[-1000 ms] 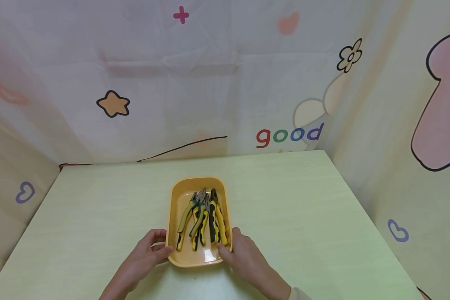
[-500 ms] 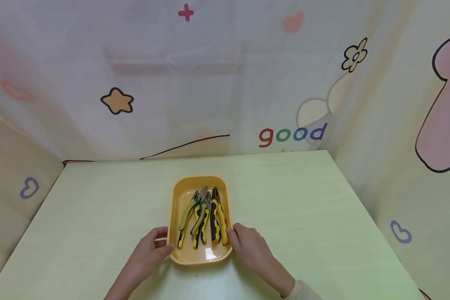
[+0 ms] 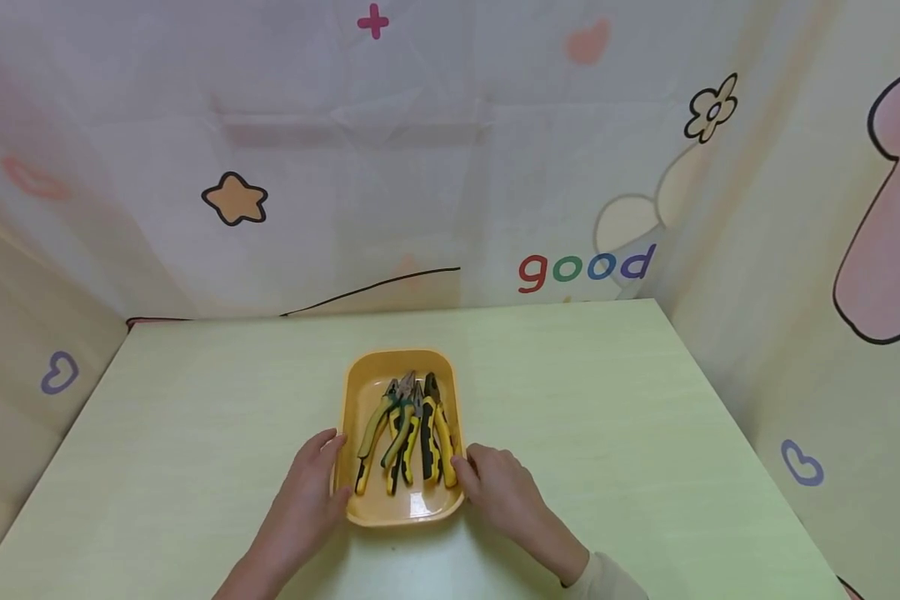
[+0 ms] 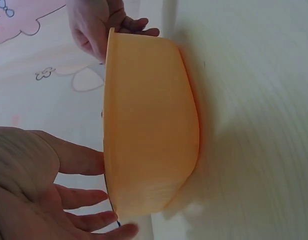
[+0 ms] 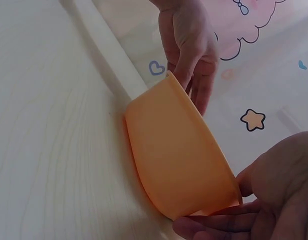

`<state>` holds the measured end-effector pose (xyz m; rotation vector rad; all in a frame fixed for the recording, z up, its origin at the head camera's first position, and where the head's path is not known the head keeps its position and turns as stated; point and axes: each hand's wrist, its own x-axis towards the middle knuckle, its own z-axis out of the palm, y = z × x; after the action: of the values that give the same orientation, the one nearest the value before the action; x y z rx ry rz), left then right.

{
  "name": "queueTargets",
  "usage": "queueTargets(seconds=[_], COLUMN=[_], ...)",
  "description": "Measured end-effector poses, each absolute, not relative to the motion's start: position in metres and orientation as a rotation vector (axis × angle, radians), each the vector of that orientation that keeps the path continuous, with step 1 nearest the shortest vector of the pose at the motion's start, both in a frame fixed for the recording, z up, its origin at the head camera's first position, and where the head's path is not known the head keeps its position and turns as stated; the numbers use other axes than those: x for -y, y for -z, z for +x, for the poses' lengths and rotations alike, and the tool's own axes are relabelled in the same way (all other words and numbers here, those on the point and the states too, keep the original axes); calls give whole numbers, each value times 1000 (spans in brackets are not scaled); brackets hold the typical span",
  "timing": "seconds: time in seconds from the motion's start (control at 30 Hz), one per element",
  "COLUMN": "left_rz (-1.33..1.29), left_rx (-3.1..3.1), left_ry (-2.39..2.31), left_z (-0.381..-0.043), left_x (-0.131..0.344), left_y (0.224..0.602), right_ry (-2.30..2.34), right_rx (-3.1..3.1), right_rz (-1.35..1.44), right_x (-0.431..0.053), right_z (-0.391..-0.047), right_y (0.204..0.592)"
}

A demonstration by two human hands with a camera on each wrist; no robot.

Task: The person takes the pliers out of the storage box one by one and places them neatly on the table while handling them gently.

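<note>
A yellow plastic tray (image 3: 378, 507) stands on the table, and several pliers lie inside it. Green-handled pliers (image 3: 372, 432) lie on the left, over others, while black-and-yellow-handled pliers (image 3: 430, 442) lie along the right wall. My left hand (image 3: 307, 492) is at the near left rim, its fingers mostly straight; in the left wrist view its fingertips reach the rim of the tray (image 4: 149, 125). My right hand (image 3: 506, 492) pinches the near right side, thumb at the rim. Its fingers (image 5: 229, 222) reach under the rim against the outer wall in the right wrist view.
The pale green table (image 3: 607, 417) extends on both sides of the tray and behind it. A printed curtain (image 3: 412, 192) hangs behind the table and along its left and right sides.
My left hand has shifted forward along the rim, with its fingers less bent. My right thumb has moved outward from inside the tray to its rim. The pliers keep their places.
</note>
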<state>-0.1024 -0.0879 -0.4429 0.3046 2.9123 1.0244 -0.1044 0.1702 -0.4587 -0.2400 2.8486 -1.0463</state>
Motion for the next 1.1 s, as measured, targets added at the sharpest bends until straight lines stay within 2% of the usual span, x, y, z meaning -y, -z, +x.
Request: queueTargets(seconds=[0.47,0.83,1.1], left_rz=[559,569,417], left_rx=[-3053,-2982,-2959], left_ry=[-905,-686,-451], left_z=[-116,-133,-144], left_x=[53,28,20], left_y=[431,429,435], right_ry=[1046,1020,1022], right_rx=[-2770,-2690,-2690], right_rz=[-280,-334,-338], right_x=[-175,-182,-180], right_z=[-111,-119,-118], right_y=[453,449,449])
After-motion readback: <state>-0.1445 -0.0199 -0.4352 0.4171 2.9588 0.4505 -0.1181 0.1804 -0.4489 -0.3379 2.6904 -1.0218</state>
